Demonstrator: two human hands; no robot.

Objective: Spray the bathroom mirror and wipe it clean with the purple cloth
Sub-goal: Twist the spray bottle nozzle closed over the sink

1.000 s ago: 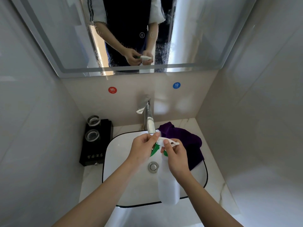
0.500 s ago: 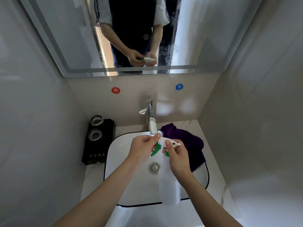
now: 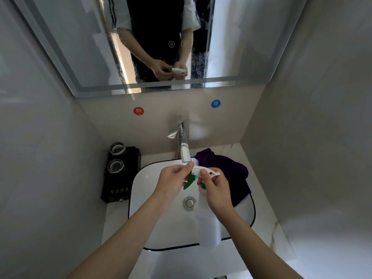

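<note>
Right hand: the right hand [image 3: 218,195] curls round the neck of the spray bottle [image 3: 207,224], thumb laid up along the white spray head, and holds the bottle over the sink [image 3: 141,198].
Left hand: the left hand [image 3: 173,183] pinches the nozzle tip at the front of the spray head, fingers bent and close together; it looks to be turning or setting the nozzle, though which way cannot be told.
Spray bottle: translucent white, green trigger [image 3: 188,183] hanging below the head between the two hands, body pointing down toward the near rim of the sink.
Purple cloth: the purple cloth [image 3: 225,170] lies bunched on the sink's far right corner, just behind the right hand and untouched.
Mirror: the mirror [image 3: 70,47] hangs on the wall above the sink, beyond the faucet [image 3: 182,141]; no spray is going onto it now.
Other things: a black tray with two glasses [image 3: 118,170] stands on the desk left of the sink.
Risk, trigger: fingers sit near the trigger, so a squeeze while the nozzle points low would wet the sink or hands, not the mirror.
Risk, nozzle: a nozzle left closed gives no spray; one over-loosened may drip.
Risk, grip: a hold only at the neck could let the bottle slip into the sink.
</note>
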